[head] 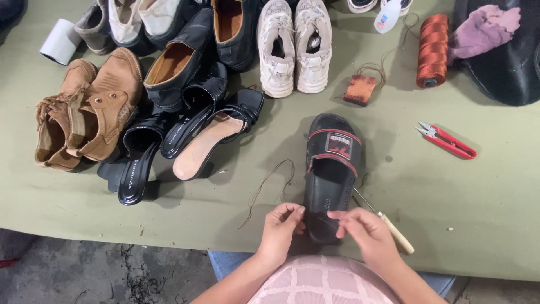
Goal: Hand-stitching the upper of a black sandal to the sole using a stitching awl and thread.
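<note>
My left hand [281, 220] pins the black slide sandal [332, 174] by its heel on the counter [478, 191]. My right hand [365, 228] pinches brown thread [270, 183] taut across it. The awl [388, 222] lies just beside, within reach.

Small clear plastic bottle [388, 16] with blue label, top edge of table [478, 191], right of white sneakers. Red-white rectangular label patch [337, 144] on black slide's strap, mid-table.

My black slide sandal [332, 169] has a red-trimmed strap. Brown thread [270, 183] trails over the olive-green table [478, 197]. Nearby: red snips [448, 141], an orange-brown thread spool [432, 50], tan suede boots [84, 107], white sneakers [293, 45], glossy black heels [169, 141].
</note>
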